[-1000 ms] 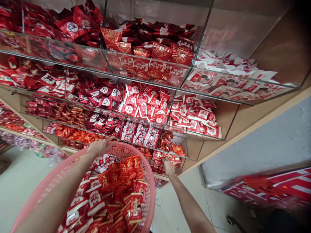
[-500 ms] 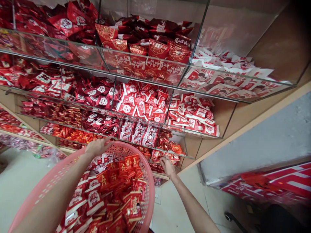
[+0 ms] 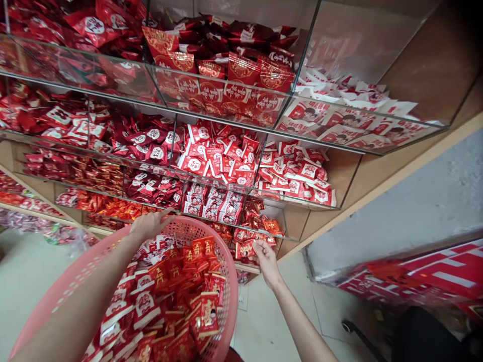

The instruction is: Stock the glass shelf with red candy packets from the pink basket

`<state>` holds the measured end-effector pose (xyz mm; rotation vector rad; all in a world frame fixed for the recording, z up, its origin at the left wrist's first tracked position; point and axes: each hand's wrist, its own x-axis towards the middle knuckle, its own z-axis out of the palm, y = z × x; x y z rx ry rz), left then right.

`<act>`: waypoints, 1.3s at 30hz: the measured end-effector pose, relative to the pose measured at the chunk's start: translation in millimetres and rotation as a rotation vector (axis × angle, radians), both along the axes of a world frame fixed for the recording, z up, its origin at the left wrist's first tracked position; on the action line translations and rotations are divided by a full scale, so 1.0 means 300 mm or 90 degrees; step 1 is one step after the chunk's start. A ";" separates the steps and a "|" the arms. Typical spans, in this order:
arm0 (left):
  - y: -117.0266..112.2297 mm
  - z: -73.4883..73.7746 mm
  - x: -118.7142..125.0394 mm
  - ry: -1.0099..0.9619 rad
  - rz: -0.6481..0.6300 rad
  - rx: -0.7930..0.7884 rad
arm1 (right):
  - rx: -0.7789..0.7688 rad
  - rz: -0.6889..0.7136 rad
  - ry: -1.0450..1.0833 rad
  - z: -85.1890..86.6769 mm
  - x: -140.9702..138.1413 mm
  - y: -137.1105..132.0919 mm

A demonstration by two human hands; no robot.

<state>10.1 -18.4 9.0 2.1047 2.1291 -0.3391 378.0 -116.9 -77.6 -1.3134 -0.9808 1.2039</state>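
Observation:
My left hand (image 3: 148, 225) is closed over the far rim of a pink perforated plastic basket (image 3: 226, 301). Inside the basket lie many small packets, red-and-white ones (image 3: 145, 305) on the left and red-and-gold ones (image 3: 209, 314) on the right. To the right of the basket, my right hand (image 3: 267, 262) pinches the edge of a small red packet (image 3: 245, 249) with pale ends. That packet is just in front of the lowest right shelf bin, below a pile of similar red-and-gold packets (image 3: 260, 223).
A tiered shelf with glass fronts (image 3: 226, 123) and dividers spans the view, its bins full of red packets. White-and-red packets (image 3: 350, 108) fill the upper right bin. Red printed sheets (image 3: 433, 271) lean by the grey wall; a black chair leg (image 3: 358, 334) stands lower right.
My right hand has drawn slightly right and down from the bin, with a red packet now showing at its fingertips. The left hand keeps its hold on the basket rim.

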 end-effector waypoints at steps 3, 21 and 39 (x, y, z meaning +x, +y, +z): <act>0.002 -0.003 -0.002 -0.004 0.003 0.001 | -0.006 0.020 0.056 0.072 -0.028 -0.014; -0.015 0.007 0.006 -0.011 0.017 0.009 | 0.086 0.667 -0.323 0.235 -0.344 -0.149; -0.005 -0.012 -0.005 -0.014 0.004 0.009 | 0.253 0.520 -0.369 0.203 -0.347 -0.193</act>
